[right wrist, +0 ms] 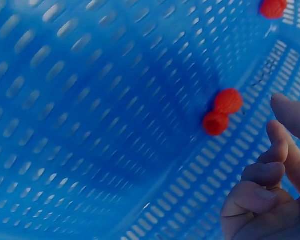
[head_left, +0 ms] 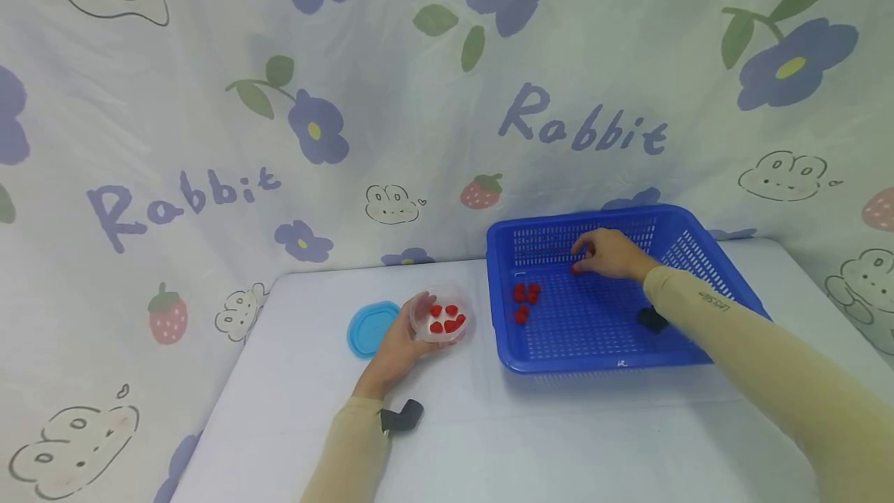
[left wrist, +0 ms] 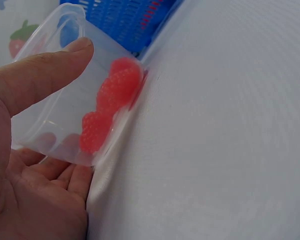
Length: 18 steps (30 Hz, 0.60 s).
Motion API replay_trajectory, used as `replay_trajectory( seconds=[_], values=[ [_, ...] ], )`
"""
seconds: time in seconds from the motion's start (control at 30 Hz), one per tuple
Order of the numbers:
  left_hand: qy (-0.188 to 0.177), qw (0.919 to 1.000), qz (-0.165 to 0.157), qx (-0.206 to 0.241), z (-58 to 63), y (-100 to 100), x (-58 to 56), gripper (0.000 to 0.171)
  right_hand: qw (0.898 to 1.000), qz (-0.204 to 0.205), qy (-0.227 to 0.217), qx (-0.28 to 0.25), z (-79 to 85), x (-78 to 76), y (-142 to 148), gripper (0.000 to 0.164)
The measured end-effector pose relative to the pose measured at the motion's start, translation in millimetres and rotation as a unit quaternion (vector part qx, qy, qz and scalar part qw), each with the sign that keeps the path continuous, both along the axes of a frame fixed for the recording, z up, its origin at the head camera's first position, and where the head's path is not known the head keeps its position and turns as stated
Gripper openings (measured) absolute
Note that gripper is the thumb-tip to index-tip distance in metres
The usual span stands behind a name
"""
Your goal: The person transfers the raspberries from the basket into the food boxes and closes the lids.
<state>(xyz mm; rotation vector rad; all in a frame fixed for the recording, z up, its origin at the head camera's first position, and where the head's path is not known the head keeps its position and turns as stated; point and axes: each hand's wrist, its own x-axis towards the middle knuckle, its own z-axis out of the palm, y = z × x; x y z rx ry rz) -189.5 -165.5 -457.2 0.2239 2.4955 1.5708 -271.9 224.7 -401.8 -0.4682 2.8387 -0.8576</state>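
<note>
My left hand (head_left: 400, 348) holds a clear plastic tub (head_left: 419, 324), its thumb (left wrist: 50, 75) on the near wall and its fingers round the other side. Several red raspberries (left wrist: 121, 90) lie in the tub, bunched along its bottom in the left wrist view. Inside the blue basket (head_left: 621, 365), my right hand (head_left: 609, 253) reaches down near the back wall. Its thumb and index finger stand apart in the right wrist view, with nothing seen between them. Two touching raspberries (right wrist: 227, 101) sit just beyond these fingertips. More raspberries (head_left: 520, 293) rest at the basket's left side.
A light-blue lid (head_left: 370, 330) lies on the white table (head_left: 293, 410) left of the tub. Behind the table hangs a patterned curtain (head_left: 419, 115), close to the basket's back rim. Black wrist devices (head_left: 403, 416) sit on both wrists.
</note>
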Motion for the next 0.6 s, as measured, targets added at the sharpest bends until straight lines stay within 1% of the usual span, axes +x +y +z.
replay_trajectory(
  seconds=[0.07, 0.17, 0.33, 0.43, 0.6],
  values=[
    [-0.001, 1.0, -0.002, 0.0, 0.6, 0.0, -0.1, 0.089, 1.0, 0.004, -0.003, 0.009, -1.5, -1.3, 2.6, 0.033],
    [0.0, 1.0, 0.0, 0.004, -8.1, -2.9, -4.3, 0.089, 1.0, 0.004, -0.012, 0.021, -3.3, -2.5, 4.3, 0.034],
    [0.016, 0.9998, 0.006, 0.005, -21.5, -6.5, -8.9, 0.089, 0.999, 0.015, -0.017, 0.044, -7.0, -2.4, 3.2, 0.035],
    [0.024, 0.9997, 0.006, 0.004, -23.6, -6.7, -9.3, 0.09, 0.998, 0.023, -0.006, 0.057, -9.9, -1.4, 1.3, 0.036],
    [0.022, 0.9997, 0.007, 0.004, -23.4, -6.2, -9.6, 0.091, 0.996, 0.02, 0.02, 0.09, -12.3, -0.5, -3.4, 0.035]
  ],
)
